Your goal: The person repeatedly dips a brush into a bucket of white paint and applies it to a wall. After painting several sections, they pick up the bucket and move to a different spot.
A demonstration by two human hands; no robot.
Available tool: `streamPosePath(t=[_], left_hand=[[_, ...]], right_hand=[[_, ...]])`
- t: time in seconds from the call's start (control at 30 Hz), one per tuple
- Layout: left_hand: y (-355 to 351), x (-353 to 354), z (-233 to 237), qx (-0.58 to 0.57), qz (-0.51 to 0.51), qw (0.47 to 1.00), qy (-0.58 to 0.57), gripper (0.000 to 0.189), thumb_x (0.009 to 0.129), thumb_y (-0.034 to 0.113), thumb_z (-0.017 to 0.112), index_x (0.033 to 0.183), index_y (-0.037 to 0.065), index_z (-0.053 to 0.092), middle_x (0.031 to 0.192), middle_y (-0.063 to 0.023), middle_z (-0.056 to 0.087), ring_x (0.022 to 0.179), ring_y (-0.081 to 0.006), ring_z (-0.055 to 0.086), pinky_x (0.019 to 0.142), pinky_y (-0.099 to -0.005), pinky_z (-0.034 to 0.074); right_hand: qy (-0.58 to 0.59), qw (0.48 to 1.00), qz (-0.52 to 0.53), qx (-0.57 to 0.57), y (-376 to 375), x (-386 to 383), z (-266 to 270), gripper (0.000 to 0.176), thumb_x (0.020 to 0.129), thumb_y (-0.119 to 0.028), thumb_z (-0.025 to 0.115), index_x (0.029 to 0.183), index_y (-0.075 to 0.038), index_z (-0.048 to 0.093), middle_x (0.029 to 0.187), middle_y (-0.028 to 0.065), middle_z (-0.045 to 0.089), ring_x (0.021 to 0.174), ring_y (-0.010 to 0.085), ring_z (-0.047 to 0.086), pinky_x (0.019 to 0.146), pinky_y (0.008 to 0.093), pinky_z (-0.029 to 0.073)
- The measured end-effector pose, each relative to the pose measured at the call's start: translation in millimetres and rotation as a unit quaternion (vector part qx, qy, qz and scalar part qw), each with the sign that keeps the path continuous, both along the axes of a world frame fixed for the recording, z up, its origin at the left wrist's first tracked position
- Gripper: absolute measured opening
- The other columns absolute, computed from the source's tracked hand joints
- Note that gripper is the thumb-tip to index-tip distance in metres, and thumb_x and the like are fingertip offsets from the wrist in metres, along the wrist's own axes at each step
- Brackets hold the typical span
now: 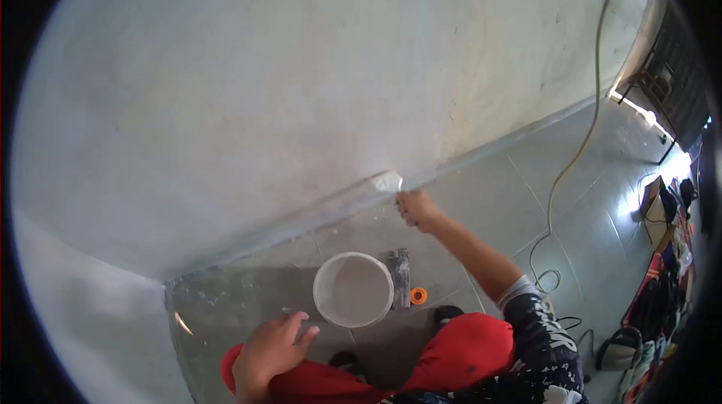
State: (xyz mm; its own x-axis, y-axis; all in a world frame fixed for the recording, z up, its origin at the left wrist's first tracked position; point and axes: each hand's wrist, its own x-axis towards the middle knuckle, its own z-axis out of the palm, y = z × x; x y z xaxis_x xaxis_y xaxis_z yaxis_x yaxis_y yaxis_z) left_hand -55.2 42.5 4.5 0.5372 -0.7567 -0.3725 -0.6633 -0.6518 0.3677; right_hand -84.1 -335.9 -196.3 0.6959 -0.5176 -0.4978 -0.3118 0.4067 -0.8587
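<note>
My right hand (416,208) is wrapped round the handle of a scraper (388,181), whose pale, whitish blade lies against the foot of the wall (301,88). Over my left knee hovers my left hand (278,345), fingers apart and holding nothing. Between the two hands a round white bucket (353,290) stands on the tiled floor, with its inside showing pale. Just right of the bucket lies a grey, stained flat tool (400,277), and beside it an orange ring-shaped roll (418,296).
A long hose or cable (583,147) hangs down the right side and coils on the floor. At the far right are piled clothes and bags (654,291), a cardboard box (653,205) and a metal-framed chair (656,88). A small pale scrap (183,323) lies near the left corner.
</note>
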Motion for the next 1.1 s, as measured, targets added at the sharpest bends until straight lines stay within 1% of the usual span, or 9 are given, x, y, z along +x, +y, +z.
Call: streamPosePath(t=[0.13,0.23,0.37,0.83,0.9,0.97,1.0,1.03,1.1], left_hand=[[-1.8,0.5,-5.3,0.023,-0.007,1.000,0.016,0.042,0.091,0.037,0.053,0.113,0.002,0.058,0.101,-0.0210,0.064,0.093,-0.0374,0.062,0.082,-0.0432,0.048],[-2.3,-2.0,-4.6,0.002,-0.026,0.999,0.020,0.041,0.091,0.037,0.052,0.113,0.002,0.058,0.096,-0.0228,0.064,0.089,-0.0404,0.061,0.081,-0.0460,0.048],[-5.8,-5.9,4.2,-0.007,-0.033,0.999,0.025,0.040,0.091,0.035,0.053,0.113,0.002,0.057,0.095,-0.0233,0.064,0.090,-0.0417,0.061,0.081,-0.0466,0.048],[-21.9,-11.6,6.2,0.060,0.016,0.998,0.031,0.041,0.091,0.037,0.052,0.115,0.004,0.058,0.102,-0.0203,0.065,0.096,-0.0366,0.061,0.084,-0.0430,0.048],[-21.4,-12.3,5.0,0.038,0.009,0.999,0.029,0.041,0.091,0.037,0.052,0.113,0.003,0.058,0.097,-0.0225,0.065,0.094,-0.0383,0.061,0.084,-0.0448,0.048],[-20.5,-13.3,4.7,0.049,0.001,0.998,0.031,0.040,0.090,0.036,0.054,0.115,0.006,0.058,0.105,-0.0187,0.065,0.099,-0.0344,0.062,0.085,-0.0414,0.048],[-19.5,-13.7,3.5,0.049,0.003,0.998,0.031,0.040,0.090,0.036,0.054,0.115,0.006,0.058,0.105,-0.0187,0.065,0.099,-0.0344,0.062,0.085,-0.0414,0.048],[-19.2,-13.3,1.7,0.038,-0.010,0.999,0.026,0.039,0.090,0.035,0.054,0.115,0.006,0.058,0.104,-0.0191,0.065,0.098,-0.0351,0.062,0.084,-0.0421,0.048],[-16.8,-11.3,-2.0,0.031,-0.011,0.999,0.030,0.038,0.090,0.034,0.055,0.115,0.005,0.058,0.104,-0.0195,0.065,0.096,-0.0359,0.061,0.084,-0.0428,0.048]], right_hand=[[-0.028,0.897,0.136,-0.421,-7.9,-26.9,191.8,0.020,0.092,-0.017,0.052,0.093,0.001,0.061,0.066,0.0013,0.052,0.052,0.0097,0.046,0.040,0.0269,0.034],[-0.153,0.965,0.045,-0.209,-15.2,-38.9,290.8,0.020,0.092,-0.015,0.050,0.092,0.002,0.060,0.064,-0.0001,0.044,0.049,0.0073,0.036,0.039,0.0253,0.028],[-0.263,0.929,-0.019,-0.262,-24.6,-53.8,351.6,0.026,0.092,-0.019,0.044,0.094,0.004,0.056,0.059,-0.0032,0.036,0.044,0.0055,0.025,0.037,0.0236,0.019],[0.007,0.998,-0.043,0.044,-89.6,-82.6,55.1,0.024,0.093,-0.027,0.048,0.078,-0.009,0.053,0.056,-0.0033,0.040,0.042,0.0083,0.033,0.035,0.0263,0.021],[0.047,0.996,-0.015,0.076,-98.5,-76.0,64.5,0.025,0.093,-0.028,0.048,0.077,-0.009,0.054,0.056,-0.0029,0.041,0.042,0.0091,0.034,0.034,0.0268,0.022],[-0.010,0.981,0.018,-0.195,-106.7,-69.1,121.3,0.022,0.091,-0.025,0.052,0.078,-0.007,0.057,0.058,-0.0028,0.043,0.043,0.0102,0.037,0.035,0.0266,0.027],[0.066,0.820,0.115,-0.556,-109.6,-69.9,167.3,0.016,0.088,-0.019,0.055,0.086,-0.004,0.060,0.059,-0.0037,0.043,0.046,0.0099,0.039,0.038,0.0252,0.031],[-0.023,0.943,0.068,-0.324,-118.3,-67.3,208.8,0.013,0.086,-0.011,0.054,0.093,-0.003,0.061,0.063,-0.0041,0.043,0.050,0.0087,0.040,0.041,0.0236,0.033],[-0.126,0.962,-0.006,-0.243,-94.0,-75.5,293.6,0.021,0.087,-0.005,0.048,0.103,-0.005,0.062,0.070,-0.0033,0.044,0.055,0.0065,0.038,0.042,0.0217,0.031]])
